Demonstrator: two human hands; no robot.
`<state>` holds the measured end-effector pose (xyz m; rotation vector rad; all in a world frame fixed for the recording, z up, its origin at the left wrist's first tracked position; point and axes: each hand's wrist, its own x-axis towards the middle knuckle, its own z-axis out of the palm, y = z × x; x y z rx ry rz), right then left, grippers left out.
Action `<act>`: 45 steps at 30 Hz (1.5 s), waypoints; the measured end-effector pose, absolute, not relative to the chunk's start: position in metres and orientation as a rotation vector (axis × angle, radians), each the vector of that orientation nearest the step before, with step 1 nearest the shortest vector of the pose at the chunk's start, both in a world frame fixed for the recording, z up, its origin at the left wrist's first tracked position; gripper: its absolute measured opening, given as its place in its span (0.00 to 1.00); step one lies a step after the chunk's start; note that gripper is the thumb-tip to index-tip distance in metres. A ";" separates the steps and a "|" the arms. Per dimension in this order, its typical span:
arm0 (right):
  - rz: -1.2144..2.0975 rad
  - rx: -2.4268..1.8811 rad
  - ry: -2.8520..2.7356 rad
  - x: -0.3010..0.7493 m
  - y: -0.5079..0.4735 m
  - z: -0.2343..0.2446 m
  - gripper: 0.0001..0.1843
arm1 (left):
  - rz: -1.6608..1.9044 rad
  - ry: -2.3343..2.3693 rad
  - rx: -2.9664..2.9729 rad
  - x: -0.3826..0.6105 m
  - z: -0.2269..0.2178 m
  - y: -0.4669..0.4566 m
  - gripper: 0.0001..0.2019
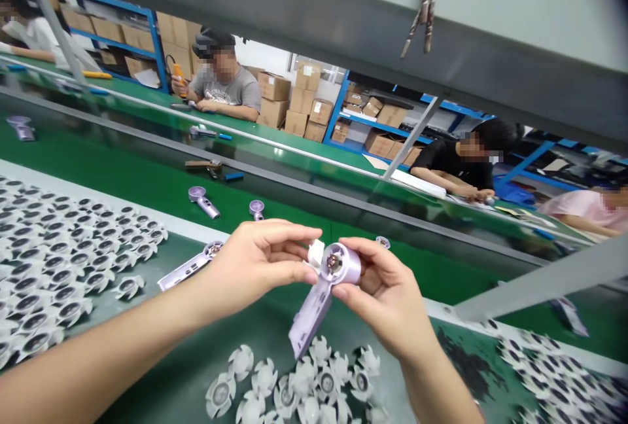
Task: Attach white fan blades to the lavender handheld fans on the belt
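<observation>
My right hand (380, 280) grips a lilac handheld fan body (314, 309) by its round head, where copper motor coils show inside the ring. The fan's handle hangs down to the left with its inner side exposed. Between the thumb and fingers of my left hand (275, 254) is a white fan blade (316, 254), held right beside the ring's left edge. Whether the blade touches the ring I cannot tell. Below the hands lies a loose pile of white fan blades (326, 381). Another lilac fan body (184, 270) lies partly behind my left wrist.
Rows of white fan blades (63, 254) cover the bench on the left, with more blades (559, 371) at the right. Several lilac fans, one here (203, 201), lie on the green belt (147, 182). A slanted metal post (540, 277) stands at right. Co-workers (230, 87) sit across the line.
</observation>
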<state>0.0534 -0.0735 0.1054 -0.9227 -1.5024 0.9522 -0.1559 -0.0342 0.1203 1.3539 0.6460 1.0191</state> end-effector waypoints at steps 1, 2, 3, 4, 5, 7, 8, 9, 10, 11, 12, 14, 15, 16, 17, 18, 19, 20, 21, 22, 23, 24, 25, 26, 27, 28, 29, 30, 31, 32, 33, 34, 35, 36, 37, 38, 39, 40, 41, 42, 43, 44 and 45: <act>0.983 -0.899 -1.503 0.054 -0.073 0.105 0.24 | 1.025 0.631 1.353 -0.155 0.120 -0.035 0.16; 1.005 -0.888 -1.506 0.054 -0.073 0.104 0.24 | 1.029 0.617 1.357 -0.154 0.119 -0.036 0.14; 1.022 -0.886 -1.507 0.055 -0.073 0.102 0.24 | 1.027 0.605 1.362 -0.153 0.118 -0.036 0.12; 1.040 -0.886 -1.501 0.055 -0.072 0.101 0.24 | 1.020 0.595 1.359 -0.152 0.117 -0.036 0.11; 1.060 -0.885 -1.487 0.055 -0.072 0.100 0.24 | 1.009 0.589 1.347 -0.152 0.116 -0.035 0.12; 1.097 -0.878 -1.446 0.055 -0.072 0.100 0.24 | 0.995 0.590 1.316 -0.150 0.113 -0.034 0.15; 1.113 -0.875 -1.428 0.055 -0.072 0.100 0.24 | 0.995 0.592 1.312 -0.150 0.112 -0.034 0.16; 1.130 -0.875 -1.417 0.055 -0.071 0.100 0.23 | 0.998 0.595 1.319 -0.149 0.111 -0.033 0.17; 1.146 -0.877 -1.410 0.055 -0.071 0.100 0.23 | 0.999 0.597 1.334 -0.149 0.111 -0.032 0.17; 1.162 -0.880 -1.406 0.054 -0.071 0.100 0.23 | 0.995 0.596 1.352 -0.149 0.110 -0.032 0.16; 1.180 -0.884 -1.402 0.054 -0.071 0.101 0.23 | 0.990 0.594 1.365 -0.149 0.110 -0.031 0.16; 1.198 -0.895 -1.404 0.054 -0.072 0.101 0.22 | 0.977 0.592 1.386 -0.150 0.110 -0.030 0.16; 1.180 -0.907 -1.421 0.054 -0.073 0.102 0.22 | 0.976 0.595 1.398 -0.150 0.110 -0.030 0.16; 1.134 -0.923 -1.455 0.055 -0.074 0.103 0.22 | 0.980 0.599 1.416 -0.151 0.111 -0.030 0.16; 1.064 -0.944 -1.506 0.055 -0.074 0.104 0.22 | 0.987 0.608 1.434 -0.151 0.111 -0.029 0.16; 0.973 -0.966 -1.575 0.056 -0.075 0.104 0.23 | 0.993 0.620 1.446 -0.152 0.111 -0.029 0.16; 0.867 -0.984 -1.657 0.058 -0.075 0.105 0.23 | 0.996 0.628 1.452 -0.152 0.110 -0.029 0.17; 0.754 -0.993 -1.741 0.059 -0.075 0.106 0.24 | 0.995 0.633 1.444 -0.152 0.109 -0.029 0.17; 0.645 -0.991 -1.817 0.060 -0.075 0.106 0.24 | 0.987 0.638 1.424 -0.151 0.108 -0.028 0.17; 0.549 -0.979 -1.880 0.061 -0.074 0.105 0.25 | 0.968 0.644 1.389 -0.151 0.107 -0.028 0.16; 0.468 -0.961 -1.928 0.061 -0.073 0.104 0.25 | 0.945 0.647 1.343 -0.150 0.105 -0.028 0.16; 0.407 -0.940 -1.959 0.061 -0.073 0.103 0.25 | 0.921 0.654 1.295 -0.149 0.102 -0.028 0.16; 0.366 -0.921 -1.978 0.059 -0.072 0.101 0.25 | 0.898 0.667 1.248 -0.148 0.100 -0.028 0.16; 0.346 -0.907 -1.990 0.058 -0.072 0.099 0.25 | 0.876 0.685 1.211 -0.147 0.099 -0.028 0.15; 0.345 -0.905 -1.997 0.056 -0.071 0.098 0.25 | 0.848 0.710 1.194 -0.147 0.098 -0.027 0.15; 0.364 -0.915 -1.997 0.055 -0.070 0.096 0.24 | 0.816 0.744 1.205 -0.148 0.097 -0.026 0.17; 0.406 -0.948 -1.981 0.056 -0.069 0.095 0.23 | 0.780 0.789 1.254 -0.150 0.098 -0.025 0.21; 0.455 -1.017 -1.943 0.059 -0.066 0.093 0.22 | 0.741 0.855 1.347 -0.153 0.100 -0.023 0.28; 0.490 -1.157 -1.887 0.065 -0.061 0.092 0.22 | 0.690 0.936 1.488 -0.156 0.102 -0.022 0.33; 0.496 -1.358 -1.812 0.075 -0.053 0.091 0.22 | 0.612 1.025 1.669 -0.160 0.104 -0.020 0.36; 0.466 -1.591 -1.719 0.088 -0.043 0.089 0.22 | 0.490 1.113 1.864 -0.163 0.106 -0.019 0.36; 0.395 -1.851 -1.606 0.104 -0.031 0.086 0.22 | 0.305 1.198 2.034 -0.166 0.107 -0.018 0.34; 0.310 -2.058 -1.500 0.122 -0.017 0.082 0.22 | 0.064 1.258 2.154 -0.167 0.106 -0.018 0.32; 0.243 -2.189 -1.414 0.141 -0.002 0.078 0.21 | -0.190 1.287 2.204 -0.166 0.104 -0.019 0.32; 0.198 -2.296 -1.345 0.159 0.013 0.073 0.20 | -0.402 1.290 2.205 -0.164 0.100 -0.019 0.34; 0.176 -2.372 -1.306 0.175 0.026 0.069 0.18 | -0.547 1.290 2.184 -0.160 0.094 -0.020 0.39; 0.161 -2.426 -1.291 0.190 0.038 0.063 0.17 | -0.622 1.285 2.171 -0.157 0.087 -0.021 0.44; 0.150 -2.462 -1.298 0.201 0.047 0.059 0.16 | -0.640 1.275 2.173 -0.153 0.079 -0.021 0.46; 0.134 -2.478 -1.325 0.210 0.051 0.054 0.16 | -0.619 1.269 2.189 -0.151 0.070 -0.020 0.46; 0.107 -2.475 -1.366 0.217 0.051 0.049 0.16 | -0.589 1.275 2.200 -0.151 0.062 -0.019 0.43; 0.070 -2.454 -1.421 0.223 0.045 0.045 0.17 | -0.555 1.284 2.204 -0.153 0.055 -0.016 0.37; 0.032 -2.418 -1.491 0.226 0.033 0.041 0.18 | -0.476 1.286 2.210 -0.156 0.048 -0.013 0.31; 0.002 -2.369 -1.577 0.229 0.017 0.037 0.17 | -0.360 1.281 2.219 -0.159 0.042 -0.010 0.25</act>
